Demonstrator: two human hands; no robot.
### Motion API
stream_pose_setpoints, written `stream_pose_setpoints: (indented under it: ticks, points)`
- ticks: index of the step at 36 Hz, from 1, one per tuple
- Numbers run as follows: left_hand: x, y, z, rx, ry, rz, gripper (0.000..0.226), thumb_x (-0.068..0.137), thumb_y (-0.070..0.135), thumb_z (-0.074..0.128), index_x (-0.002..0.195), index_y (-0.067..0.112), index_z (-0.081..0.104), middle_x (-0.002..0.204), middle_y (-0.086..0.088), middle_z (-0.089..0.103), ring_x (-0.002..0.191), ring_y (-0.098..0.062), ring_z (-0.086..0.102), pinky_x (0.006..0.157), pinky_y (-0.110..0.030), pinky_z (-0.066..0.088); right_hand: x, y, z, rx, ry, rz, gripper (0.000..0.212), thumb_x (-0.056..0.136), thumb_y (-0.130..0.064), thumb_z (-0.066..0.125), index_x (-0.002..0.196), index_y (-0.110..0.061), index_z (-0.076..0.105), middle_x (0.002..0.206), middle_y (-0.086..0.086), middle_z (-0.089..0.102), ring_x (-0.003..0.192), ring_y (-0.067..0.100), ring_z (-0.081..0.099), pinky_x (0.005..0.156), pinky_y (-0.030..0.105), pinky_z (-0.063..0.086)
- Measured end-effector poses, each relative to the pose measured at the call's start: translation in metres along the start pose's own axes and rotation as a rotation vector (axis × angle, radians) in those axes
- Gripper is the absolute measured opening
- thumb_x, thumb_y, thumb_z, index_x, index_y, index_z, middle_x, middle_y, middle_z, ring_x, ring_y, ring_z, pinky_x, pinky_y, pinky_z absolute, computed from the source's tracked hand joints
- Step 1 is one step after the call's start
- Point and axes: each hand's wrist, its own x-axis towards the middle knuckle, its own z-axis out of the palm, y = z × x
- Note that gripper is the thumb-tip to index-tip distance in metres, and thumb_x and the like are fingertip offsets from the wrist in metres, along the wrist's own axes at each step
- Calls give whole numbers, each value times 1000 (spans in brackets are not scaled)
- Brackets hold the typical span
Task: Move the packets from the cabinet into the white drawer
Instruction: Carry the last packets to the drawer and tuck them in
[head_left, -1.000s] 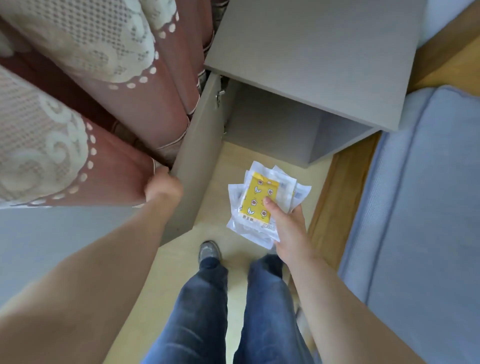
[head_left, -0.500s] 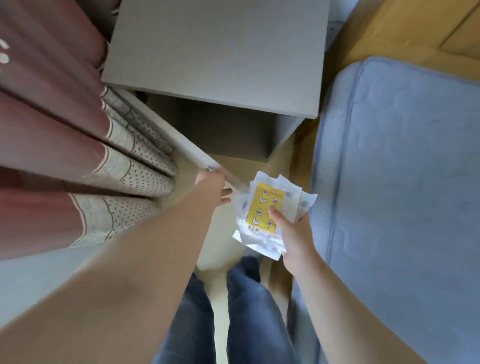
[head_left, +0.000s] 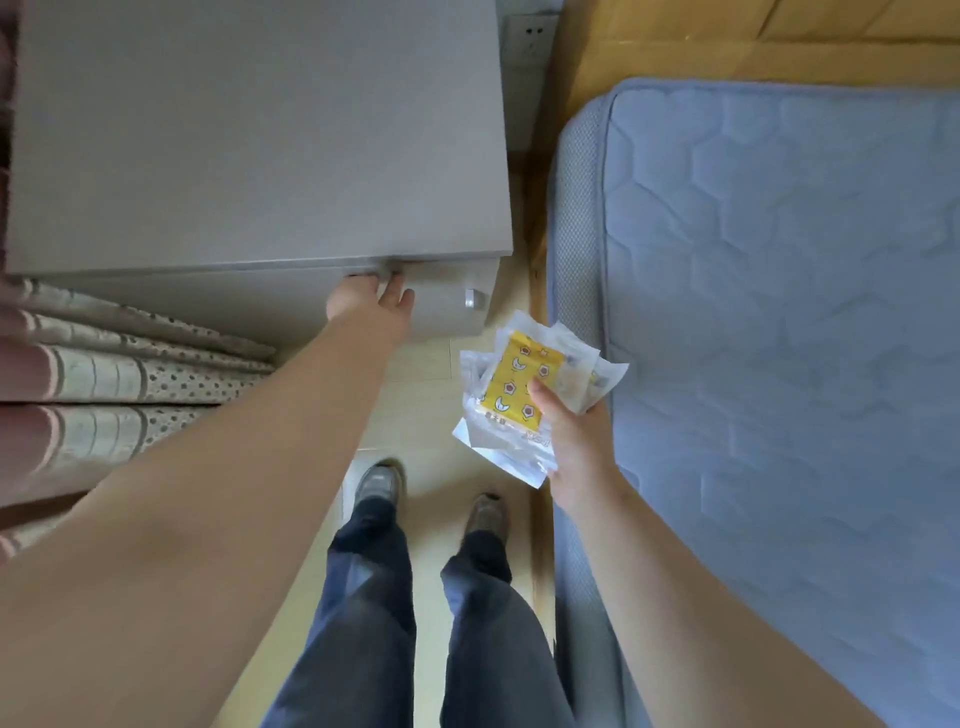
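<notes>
My right hand (head_left: 574, 441) grips a fanned bundle of packets (head_left: 519, 395), clear plastic ones with a yellow patterned one on top, held above the floor beside the bed. The grey cabinet (head_left: 260, 135) stands in front of me with its door (head_left: 208, 306) closed flat against the front. My left hand (head_left: 371, 304) rests against the top edge of that door, fingers spread and tips tucked under the cabinet's top. A small round metal knob (head_left: 474, 300) sits on the door's right side, a little right of my left hand. No white drawer is in view.
A blue quilted mattress (head_left: 779, 338) fills the right side. Pink and cream patterned curtains (head_left: 104, 384) hang at the left, touching the cabinet. A wall socket (head_left: 530, 39) is behind the cabinet. My legs and shoes (head_left: 379, 486) stand on the pale wooden floor.
My left hand swung the cabinet door from wide open to closed. The view shifted right toward the bed. My right hand kept the packets throughout.
</notes>
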Motion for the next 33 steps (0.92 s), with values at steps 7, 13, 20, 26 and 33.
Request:
stream_pose_setpoints:
  ticks: [7,13,20,26,33]
  points:
    - [-5,8,-3,-119,-14,-119,37,102,8,23,131,9,46,130,-1,51,128,-23,48,103,-41,36,7,4,18,31,33,3,31,85,-9,67,108,-27,59,108,2,69,97,21,68,79,39,56]
    - [-41,4,-7,668,-305,-170,24,96,38,48,116,26,47,117,-1,56,97,-20,60,89,-38,48,-10,3,47,131,110,-18,33,85,-9,67,116,-18,59,109,5,70,97,23,69,82,42,56]
    - [-88,28,-2,1092,-640,24,25,92,31,57,113,18,56,104,-7,69,78,-20,67,63,-30,55,-63,-7,80,339,114,-162,43,87,-3,62,128,-8,50,117,15,66,104,32,65,88,51,53]
    - [-162,39,11,1219,-871,230,17,91,17,59,103,26,52,96,0,65,73,-13,65,56,-25,55,-142,-36,79,518,235,-319,39,89,-3,59,126,-11,50,113,11,69,100,27,68,88,48,54]
    - [-280,5,2,1219,-1203,269,18,90,18,61,99,30,52,98,-3,66,78,-17,66,62,-28,56,-257,-50,30,633,433,-626,32,86,5,54,113,-11,57,99,9,73,91,25,70,77,40,58]
